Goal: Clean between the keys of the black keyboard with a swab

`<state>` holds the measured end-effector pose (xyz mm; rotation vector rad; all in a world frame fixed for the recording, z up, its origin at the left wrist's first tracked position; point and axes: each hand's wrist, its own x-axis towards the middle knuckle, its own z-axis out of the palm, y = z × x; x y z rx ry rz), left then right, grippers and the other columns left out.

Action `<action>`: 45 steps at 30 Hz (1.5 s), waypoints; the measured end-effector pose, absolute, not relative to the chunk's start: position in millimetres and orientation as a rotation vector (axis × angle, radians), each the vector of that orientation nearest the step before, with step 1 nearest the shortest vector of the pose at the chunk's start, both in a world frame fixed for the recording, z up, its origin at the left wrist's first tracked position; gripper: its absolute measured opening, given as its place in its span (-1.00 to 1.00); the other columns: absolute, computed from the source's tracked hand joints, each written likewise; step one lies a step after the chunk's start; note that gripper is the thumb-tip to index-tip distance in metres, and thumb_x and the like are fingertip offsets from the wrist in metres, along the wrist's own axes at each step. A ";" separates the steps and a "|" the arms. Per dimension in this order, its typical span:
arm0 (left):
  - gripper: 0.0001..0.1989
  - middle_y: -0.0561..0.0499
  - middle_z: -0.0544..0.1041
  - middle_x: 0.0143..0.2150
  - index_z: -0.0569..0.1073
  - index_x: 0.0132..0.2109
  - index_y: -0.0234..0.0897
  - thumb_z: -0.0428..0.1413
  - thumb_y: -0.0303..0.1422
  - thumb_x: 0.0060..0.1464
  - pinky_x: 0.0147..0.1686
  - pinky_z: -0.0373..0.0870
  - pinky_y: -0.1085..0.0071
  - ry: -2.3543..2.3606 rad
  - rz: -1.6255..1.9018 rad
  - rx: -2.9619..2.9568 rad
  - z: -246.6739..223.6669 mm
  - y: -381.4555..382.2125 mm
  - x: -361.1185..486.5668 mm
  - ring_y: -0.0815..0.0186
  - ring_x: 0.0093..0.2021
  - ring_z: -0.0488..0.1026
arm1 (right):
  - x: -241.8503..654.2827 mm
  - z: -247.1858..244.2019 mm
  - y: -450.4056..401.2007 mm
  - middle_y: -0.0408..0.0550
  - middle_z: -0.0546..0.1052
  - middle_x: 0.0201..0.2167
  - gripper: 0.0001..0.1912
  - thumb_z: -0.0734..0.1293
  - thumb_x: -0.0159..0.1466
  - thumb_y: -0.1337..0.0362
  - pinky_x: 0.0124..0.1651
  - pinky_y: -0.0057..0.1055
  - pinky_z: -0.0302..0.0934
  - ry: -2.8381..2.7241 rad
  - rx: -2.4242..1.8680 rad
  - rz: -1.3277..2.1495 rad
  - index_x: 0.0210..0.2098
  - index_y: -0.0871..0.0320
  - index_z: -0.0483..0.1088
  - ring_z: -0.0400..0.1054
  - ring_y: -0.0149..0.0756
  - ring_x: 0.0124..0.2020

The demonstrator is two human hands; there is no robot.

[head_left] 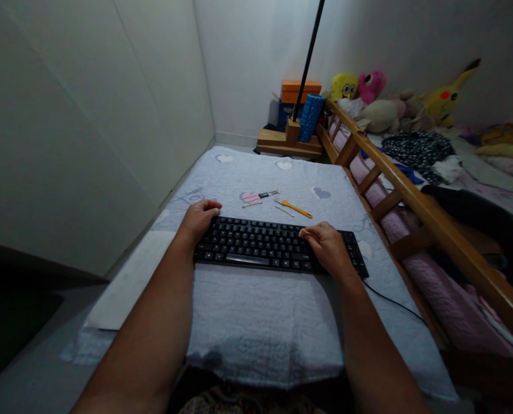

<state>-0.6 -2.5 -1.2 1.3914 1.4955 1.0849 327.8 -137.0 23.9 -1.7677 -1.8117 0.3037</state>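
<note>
A black keyboard lies flat across the cloth-covered table in front of me. My left hand holds its left end, the thumb and fingers curled about the far left corner. Over the keys on the right side, my right hand is closed in a pinch. A small tan bit shows at its fingertips, too unclear to name. Beyond the keyboard lie an orange-handled brush, a slim tool with a dark middle and two thin white sticks like cotton swabs.
A light quilted cloth with heart prints covers the table. The keyboard's cable runs off to the right. A wooden bed rail borders the right side, with plush toys behind it. A pale panel wall stands at left.
</note>
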 end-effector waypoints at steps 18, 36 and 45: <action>-0.79 0.00 0.56 -0.34 0.57 -0.32 -0.24 0.21 -0.31 -0.21 -0.09 0.35 0.24 1.504 1.080 1.413 -3.3 -2.1 -0.7 0.18 -0.25 0.47 | 337.0 43.5 -168.1 -0.06 0.52 -0.33 -0.84 0.33 0.27 0.38 -0.18 -0.36 0.25 -1.984 -1.617 0.673 -0.31 0.11 0.58 0.43 -0.26 -0.25; -0.79 0.00 0.55 -0.35 0.57 -0.32 -0.25 0.22 -0.31 -0.21 -0.08 0.37 0.25 1.518 1.066 1.404 1.3 -5.1 1.6 0.17 -0.24 0.47 | 332.8 58.2 -178.1 -0.09 0.49 -0.38 -0.82 0.33 0.29 0.30 -0.26 -0.42 0.23 -2.080 -1.557 0.833 -0.34 0.07 0.61 0.39 -0.32 -0.31; -0.78 0.00 0.56 -0.34 0.57 -0.31 -0.25 0.22 -0.31 -0.21 -0.04 0.35 0.24 1.523 1.058 1.411 1.7 -4.9 1.4 0.17 -0.23 0.47 | 317.6 49.7 -173.1 -0.07 0.51 -0.36 -0.81 0.33 0.24 0.43 -0.20 -0.39 0.23 -2.142 -1.571 0.665 -0.35 0.10 0.60 0.40 -0.29 -0.26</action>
